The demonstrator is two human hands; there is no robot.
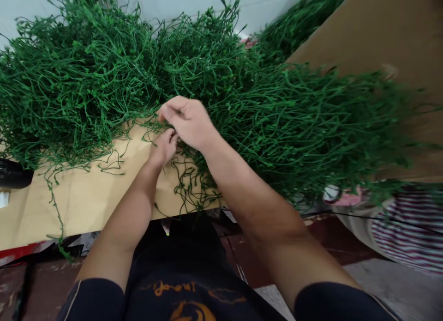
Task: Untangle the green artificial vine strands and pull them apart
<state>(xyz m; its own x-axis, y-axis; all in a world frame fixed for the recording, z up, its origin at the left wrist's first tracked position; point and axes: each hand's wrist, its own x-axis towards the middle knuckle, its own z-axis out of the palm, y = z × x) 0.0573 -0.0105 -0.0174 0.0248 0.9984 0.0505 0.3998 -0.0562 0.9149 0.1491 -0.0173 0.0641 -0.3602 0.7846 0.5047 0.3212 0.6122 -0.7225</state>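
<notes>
Both my hands meet over a table covered in brown paper, against the front of a large mass of thin green stems with small budded tips. My left hand is closed low, thumb and fingers pressed together; what it grips is hidden. Just above it and to the right, my right hand is bent at the wrist with its fingers curled in a pinch. Thin green stems pass by its fingertips, but I cannot make out what is between them. Loose stems lie on the paper beneath my right forearm.
A long bundle of green stems stretches to the right, beside a brown board. Behind stands a pale wall. A dark object sits at the left edge. Striped cloth is at lower right. One stem hangs over the front edge.
</notes>
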